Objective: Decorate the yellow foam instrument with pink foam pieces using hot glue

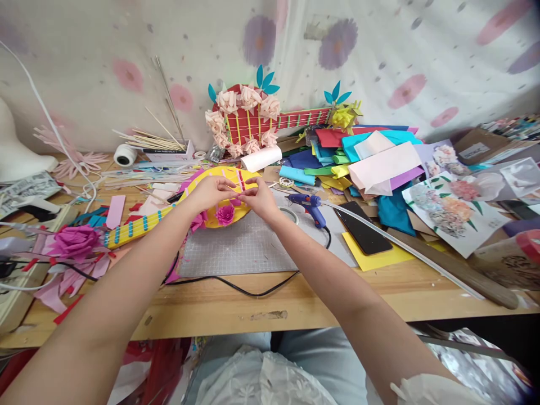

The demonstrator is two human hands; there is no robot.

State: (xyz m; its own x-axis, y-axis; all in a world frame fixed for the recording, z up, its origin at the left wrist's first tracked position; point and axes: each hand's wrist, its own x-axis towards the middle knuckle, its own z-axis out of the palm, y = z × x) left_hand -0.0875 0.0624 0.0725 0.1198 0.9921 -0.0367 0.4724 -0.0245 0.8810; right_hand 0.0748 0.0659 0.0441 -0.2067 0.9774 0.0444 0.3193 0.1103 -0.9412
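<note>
Two hands [213, 191] [259, 198]; one yellow guitar [241, 216]

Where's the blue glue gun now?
In the head view, the blue glue gun is right of the right hand, just left of the black phone.

A red guitar [253, 121] is set before a floral curtain [392, 50]. Coloured paper [382, 160] is heaped to the right; a phone [363, 227] is laid partly over a yellow sheet [394, 259].
</note>
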